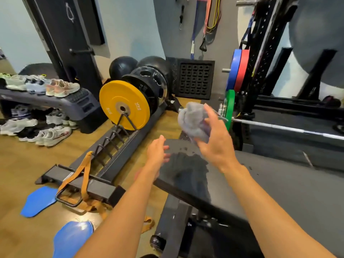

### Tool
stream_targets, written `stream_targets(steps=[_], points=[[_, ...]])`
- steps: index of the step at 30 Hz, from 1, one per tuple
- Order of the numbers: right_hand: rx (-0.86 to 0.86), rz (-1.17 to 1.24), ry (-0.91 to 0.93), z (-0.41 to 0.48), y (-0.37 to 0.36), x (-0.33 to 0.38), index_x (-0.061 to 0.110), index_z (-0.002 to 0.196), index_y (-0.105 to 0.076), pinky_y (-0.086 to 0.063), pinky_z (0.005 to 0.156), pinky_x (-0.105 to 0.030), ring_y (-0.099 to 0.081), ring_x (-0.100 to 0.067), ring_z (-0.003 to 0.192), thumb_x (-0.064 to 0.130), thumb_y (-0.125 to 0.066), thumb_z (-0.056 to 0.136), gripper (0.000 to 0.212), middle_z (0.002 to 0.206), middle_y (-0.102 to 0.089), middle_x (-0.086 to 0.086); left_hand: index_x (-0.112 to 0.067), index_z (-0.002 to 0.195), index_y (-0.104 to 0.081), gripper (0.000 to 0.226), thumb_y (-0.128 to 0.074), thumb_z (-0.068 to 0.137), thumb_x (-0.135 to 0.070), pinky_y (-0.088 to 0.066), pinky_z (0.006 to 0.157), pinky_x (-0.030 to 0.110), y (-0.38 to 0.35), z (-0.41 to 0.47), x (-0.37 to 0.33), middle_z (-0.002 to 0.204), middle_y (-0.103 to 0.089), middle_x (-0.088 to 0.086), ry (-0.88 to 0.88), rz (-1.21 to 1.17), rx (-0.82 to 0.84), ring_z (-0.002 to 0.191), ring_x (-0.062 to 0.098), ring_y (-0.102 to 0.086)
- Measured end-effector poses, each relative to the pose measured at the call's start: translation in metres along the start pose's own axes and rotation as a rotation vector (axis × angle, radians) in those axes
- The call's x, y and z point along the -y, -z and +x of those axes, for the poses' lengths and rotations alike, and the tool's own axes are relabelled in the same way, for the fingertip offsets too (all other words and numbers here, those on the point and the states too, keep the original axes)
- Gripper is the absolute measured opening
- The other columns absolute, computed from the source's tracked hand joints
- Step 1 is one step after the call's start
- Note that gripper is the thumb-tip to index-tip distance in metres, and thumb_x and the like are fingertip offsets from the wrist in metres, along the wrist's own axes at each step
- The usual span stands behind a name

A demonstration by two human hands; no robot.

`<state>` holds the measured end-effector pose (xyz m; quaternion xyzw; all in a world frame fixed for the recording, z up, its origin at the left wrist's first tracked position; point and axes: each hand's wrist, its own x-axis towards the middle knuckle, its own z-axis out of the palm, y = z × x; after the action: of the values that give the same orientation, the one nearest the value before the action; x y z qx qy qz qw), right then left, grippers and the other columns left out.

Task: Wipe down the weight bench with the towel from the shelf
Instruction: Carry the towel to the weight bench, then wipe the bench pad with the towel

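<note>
The black padded weight bench (188,175) runs from the lower middle toward the far end, with a few wet spots on its pad. My right hand (216,140) holds a bunched grey towel (193,121) in the air above the bench's far end. Just left of it, my left hand (158,151) hovers over the bench's left edge with its fingers relaxed and nothing in it.
A plate rack (119,142) with a yellow plate (124,107) and black plates lies on the wood floor to the left. Orange straps (81,183) and blue pads (40,201) lie beside it. Shoes (42,86) fill a low shelf at far left. A squat rack (260,53) and barbell (290,127) stand at right.
</note>
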<state>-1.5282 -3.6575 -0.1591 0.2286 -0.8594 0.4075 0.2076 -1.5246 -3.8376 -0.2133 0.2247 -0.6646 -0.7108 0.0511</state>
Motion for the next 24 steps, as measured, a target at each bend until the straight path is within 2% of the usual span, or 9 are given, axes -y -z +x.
stream_targets(steps=[4, 6, 7, 9, 12, 14, 18, 22, 24], points=[[0.463, -0.295, 0.039, -0.022, -0.040, -0.038, 0.028, 0.139, -0.044, -0.037, 0.090, -0.041, -0.053, -0.022, 0.116, 0.051, -0.057, 0.086, 0.060, 0.127, -0.061, 0.005, -0.024, 0.108, -0.060, 0.053, -0.031, 0.093, -0.065, -0.050, 0.090, 0.044, -0.010, 0.039, 0.004, 0.111, -0.061, 0.007, 0.067, 0.197, -0.028, 0.101, 0.030, -0.062], [0.436, -0.330, -0.079, -0.010, -0.059, -0.058, 0.024, 0.137, -0.047, -0.034, 0.096, -0.041, -0.046, -0.020, 0.126, 0.046, -0.048, 0.094, 0.048, 0.136, -0.055, 0.003, -0.022, 0.097, -0.059, 0.045, -0.038, 0.093, -0.062, -0.045, 0.077, 0.037, -0.018, 0.054, 0.010, 0.102, -0.059, 0.006, 0.016, 0.411, -0.013, 0.097, 0.023, -0.057], [0.418, -0.390, -0.131, -0.002, -0.069, -0.064, 0.023, 0.139, -0.044, -0.032, 0.098, -0.041, -0.042, -0.020, 0.130, 0.045, -0.044, 0.097, 0.048, 0.141, -0.051, 0.002, -0.018, 0.105, -0.059, 0.047, -0.044, 0.091, -0.060, -0.040, 0.075, 0.035, -0.022, 0.059, 0.014, 0.104, -0.059, 0.006, 0.010, 0.494, -0.008, 0.099, 0.022, -0.055], [0.451, -0.472, -0.245, 0.009, -0.090, -0.071, 0.025, 0.146, -0.034, -0.025, 0.105, -0.046, -0.029, -0.021, 0.139, 0.048, -0.036, 0.099, 0.053, 0.151, -0.038, -0.001, -0.014, 0.123, -0.055, 0.057, -0.052, 0.087, -0.058, -0.041, 0.085, 0.035, -0.030, 0.067, 0.020, 0.121, -0.060, 0.008, 0.004, 0.601, -0.019, 0.111, 0.025, -0.054], [0.529, -0.504, -0.336, 0.007, -0.115, -0.082, 0.029, 0.150, -0.027, -0.011, 0.111, -0.053, -0.011, -0.022, 0.147, 0.053, -0.026, 0.099, 0.057, 0.159, -0.024, 0.000, -0.018, 0.129, -0.048, 0.052, -0.057, 0.088, -0.049, -0.045, 0.092, 0.040, -0.036, 0.078, 0.028, 0.127, -0.059, 0.009, -0.044, 0.812, -0.029, 0.117, 0.028, -0.055], [0.424, -0.513, -0.315, 0.002, -0.123, -0.090, 0.025, 0.147, -0.037, -0.012, 0.111, -0.051, -0.019, -0.021, 0.146, 0.051, -0.031, 0.098, 0.056, 0.154, -0.036, 0.000, -0.021, 0.125, -0.046, 0.042, -0.055, 0.091, -0.043, -0.047, 0.086, 0.041, -0.037, 0.082, 0.036, 0.121, -0.062, 0.008, -0.089, 0.860, -0.036, 0.110, 0.028, -0.058], [0.096, -0.331, -0.255, 0.014, -0.133, -0.102, 0.016, 0.127, -0.059, -0.033, 0.102, -0.045, -0.051, -0.022, 0.124, 0.031, -0.051, 0.094, 0.037, 0.129, -0.062, -0.003, -0.023, 0.115, -0.046, 0.024, -0.048, 0.097, -0.038, -0.042, 0.072, 0.036, -0.031, 0.090, 0.053, 0.103, -0.065, 0.002, -0.169, 0.757, -0.094, 0.096, 0.026, -0.062], [-0.201, 0.163, -0.439, 0.030, -0.134, -0.090, 0.010, 0.121, -0.059, -0.044, 0.096, -0.044, -0.054, -0.022, 0.111, 0.002, -0.055, 0.088, 0.034, 0.119, -0.059, -0.004, -0.019, 0.114, -0.048, 0.024, -0.043, 0.099, -0.038, -0.036, 0.068, 0.034, -0.030, 0.093, 0.060, 0.095, -0.060, -0.002, -0.233, 0.722, -0.098, 0.085, 0.019, -0.056], [-0.206, 0.416, -0.542, 0.045, -0.132, -0.077, 0.015, 0.123, -0.055, -0.046, 0.096, -0.040, -0.054, -0.016, 0.111, 0.001, -0.052, 0.089, 0.037, 0.121, -0.054, 0.002, -0.018, 0.109, -0.049, 0.027, -0.038, 0.100, -0.041, -0.037, 0.069, 0.037, -0.029, 0.095, 0.060, 0.094, -0.062, 0.001, -0.227, 0.719, -0.087, 0.086, 0.023, -0.056]])
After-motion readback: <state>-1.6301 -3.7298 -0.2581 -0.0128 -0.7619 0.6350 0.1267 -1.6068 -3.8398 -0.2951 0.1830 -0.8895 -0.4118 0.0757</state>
